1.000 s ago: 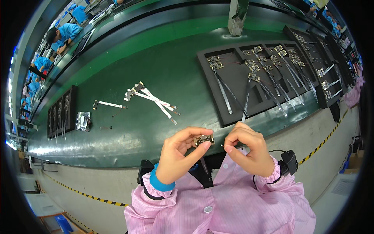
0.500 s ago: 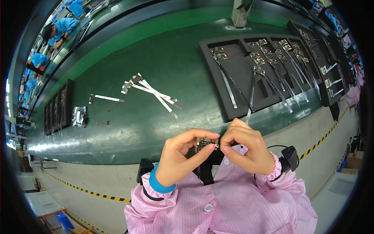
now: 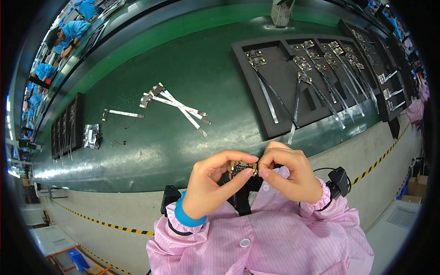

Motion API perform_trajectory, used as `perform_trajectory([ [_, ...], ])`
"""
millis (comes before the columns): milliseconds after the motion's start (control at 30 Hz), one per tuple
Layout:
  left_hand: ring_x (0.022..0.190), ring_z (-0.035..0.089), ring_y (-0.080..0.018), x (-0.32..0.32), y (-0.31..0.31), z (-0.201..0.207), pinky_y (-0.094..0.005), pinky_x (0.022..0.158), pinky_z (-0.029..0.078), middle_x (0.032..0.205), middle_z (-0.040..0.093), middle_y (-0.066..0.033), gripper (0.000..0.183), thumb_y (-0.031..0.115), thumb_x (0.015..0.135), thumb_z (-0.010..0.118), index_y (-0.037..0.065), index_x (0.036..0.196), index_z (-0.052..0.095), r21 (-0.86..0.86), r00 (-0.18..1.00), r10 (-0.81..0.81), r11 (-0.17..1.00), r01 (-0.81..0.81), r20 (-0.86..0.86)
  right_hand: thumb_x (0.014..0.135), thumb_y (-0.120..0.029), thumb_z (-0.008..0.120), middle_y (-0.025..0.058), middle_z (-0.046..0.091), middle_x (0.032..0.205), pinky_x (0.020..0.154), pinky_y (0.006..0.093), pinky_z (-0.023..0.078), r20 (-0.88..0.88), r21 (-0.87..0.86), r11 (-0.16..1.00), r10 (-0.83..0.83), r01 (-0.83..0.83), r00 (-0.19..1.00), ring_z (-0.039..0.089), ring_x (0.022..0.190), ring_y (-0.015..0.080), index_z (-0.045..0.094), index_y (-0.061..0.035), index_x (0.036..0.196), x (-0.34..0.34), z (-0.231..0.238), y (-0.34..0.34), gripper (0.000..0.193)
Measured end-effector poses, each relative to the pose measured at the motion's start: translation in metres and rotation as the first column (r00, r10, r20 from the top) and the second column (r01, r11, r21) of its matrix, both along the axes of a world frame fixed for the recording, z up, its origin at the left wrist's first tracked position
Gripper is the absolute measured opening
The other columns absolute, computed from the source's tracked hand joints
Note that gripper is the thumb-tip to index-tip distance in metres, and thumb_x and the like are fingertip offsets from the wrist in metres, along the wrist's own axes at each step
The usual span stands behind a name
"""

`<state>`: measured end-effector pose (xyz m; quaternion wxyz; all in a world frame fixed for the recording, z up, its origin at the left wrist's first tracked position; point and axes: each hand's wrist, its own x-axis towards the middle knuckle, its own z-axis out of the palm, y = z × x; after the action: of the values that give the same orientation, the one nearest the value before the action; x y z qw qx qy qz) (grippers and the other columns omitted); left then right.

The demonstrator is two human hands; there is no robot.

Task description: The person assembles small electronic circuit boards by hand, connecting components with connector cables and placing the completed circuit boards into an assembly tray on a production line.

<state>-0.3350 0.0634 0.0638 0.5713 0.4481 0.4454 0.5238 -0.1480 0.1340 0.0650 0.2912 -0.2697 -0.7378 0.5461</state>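
Observation:
Between the thumb and fingers of my left hand (image 3: 206, 183) is a small circuit board (image 3: 238, 167), dark with gold-coloured edges. It is held in front of my chest, just off the near edge of the table. My right hand (image 3: 293, 178) is closed in a pinch at the board's right edge. Whatever its fingertips hold there is too small and covered to make out. A blue band is round my left wrist.
On the green table (image 3: 183, 158) lie several boards with white ribbon cables (image 3: 178, 107), a silver pouch (image 3: 91, 136) and a small wired part (image 3: 118, 143). A black foam tray (image 3: 275, 130) of boards stands right, another dark tray (image 3: 79, 114) left. A person in blue (image 3: 73, 32) sits far left.
The view has shifted slightly. My right fingers have drawn a little closer together at the board's edge. My left hand keeps its hold on the board.

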Motion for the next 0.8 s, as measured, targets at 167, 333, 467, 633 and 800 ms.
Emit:
perform_trajectory([
  [167, 0.094, 0.06, -0.0127, 0.0001, -0.0006, 0.0059, -0.0263, 0.083, 0.048, 0.104, 0.064, -0.0116, 0.026, -0.011, 0.084, 0.061, -0.008, 0.11, 0.061, -0.009, 1.0, 0.009, 1.0, -0.01, -0.029, 0.077, -0.003, 0.065, 0.0036, 0.057, 0.069, 0.064, 0.03, 0.041, -0.022, 0.13, 0.991, -0.034, 0.036, 0.999, 0.05, 0.068, 0.0178, 0.059, -0.0025, 0.077, -0.0001, -0.0022, -0.0002, 0.006],
  [333, 0.092, 0.06, -0.0098, -0.0002, -0.0018, 0.0026, -0.0236, 0.08, 0.047, 0.105, 0.065, -0.0078, 0.025, -0.006, 0.086, 0.063, -0.005, 0.111, 0.062, -0.004, 1.0, 0.003, 1.0, -0.003, -0.014, 0.074, -0.003, 0.068, 0.0033, 0.057, 0.069, 0.065, 0.0314, 0.04, -0.029, 0.246, 0.966, -0.076, 0.081, 0.997, 0.05, 0.067, 0.0197, 0.06, -0.0041, 0.077, -0.0022, -0.003, -0.002, 0.009],
  [467, 0.093, 0.06, -0.0103, 0.0012, -0.0009, 0.0021, -0.0243, 0.081, 0.048, 0.105, 0.065, -0.0082, 0.025, -0.007, 0.086, 0.063, -0.005, 0.111, 0.062, 0.013, 1.0, 0.017, 1.0, -0.016, -0.01, 0.073, -0.003, 0.069, 0.0028, 0.057, 0.069, 0.066, 0.0317, 0.04, -0.041, 0.301, 0.945, -0.122, 0.128, 0.992, 0.05, 0.068, 0.0203, 0.06, -0.0042, 0.077, -0.004, -0.0037, -0.002, 0.01],
  [633, 0.096, 0.059, -0.0132, 0.0023, 0.0002, 0.0033, -0.0266, 0.083, 0.049, 0.103, 0.064, -0.0118, 0.024, -0.011, 0.085, 0.061, -0.009, 0.109, 0.061, -0.02, 0.999, 0.035, 0.999, -0.035, -0.009, 0.073, -0.003, 0.07, 0.0024, 0.057, 0.071, 0.066, 0.0319, 0.04, -0.022, 0.343, 0.929, -0.138, 0.137, 0.99, 0.05, 0.069, 0.0208, 0.061, -0.0045, 0.078, -0.0043, -0.0045, -0.0024, 0.01],
  [800, 0.095, 0.06, -0.0138, 0.0027, 0.0007, 0.0004, -0.0266, 0.083, 0.049, 0.103, 0.064, -0.0116, 0.024, -0.011, 0.084, 0.062, -0.009, 0.109, 0.061, -0.013, 0.999, 0.051, 0.999, -0.051, -0.001, 0.072, -0.003, 0.07, 0.0021, 0.057, 0.071, 0.068, 0.0322, 0.04, -0.006, 0.379, 0.917, -0.131, 0.124, 0.991, 0.051, 0.07, 0.0203, 0.061, -0.0053, 0.078, -0.0048, -0.0037, -0.0027, 0.011],
])
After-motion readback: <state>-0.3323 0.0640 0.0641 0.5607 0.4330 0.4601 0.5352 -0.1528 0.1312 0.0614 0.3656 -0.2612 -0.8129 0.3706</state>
